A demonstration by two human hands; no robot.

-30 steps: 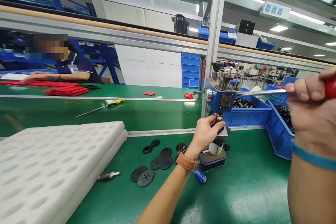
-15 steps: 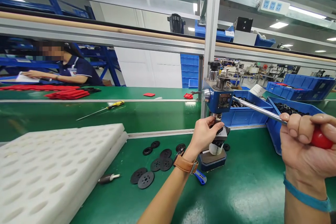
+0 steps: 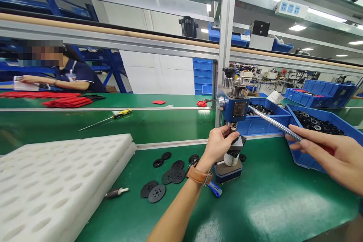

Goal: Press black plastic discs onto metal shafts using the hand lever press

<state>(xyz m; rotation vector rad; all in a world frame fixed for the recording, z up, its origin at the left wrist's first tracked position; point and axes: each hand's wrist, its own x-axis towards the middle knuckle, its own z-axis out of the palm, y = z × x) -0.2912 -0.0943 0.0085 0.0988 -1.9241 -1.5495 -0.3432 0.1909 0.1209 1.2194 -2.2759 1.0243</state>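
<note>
Now the left hand (image 3: 219,144) is pinched shut around the small part under the ram of the blue hand press (image 3: 233,107), which stands on the green bench (image 3: 263,200). That part looks rigid and light, best held by its sides. Over on the right hand (image 3: 331,155), fingers lie spread along the steel lever (image 3: 272,123), barely touching it, not clasping.
</note>
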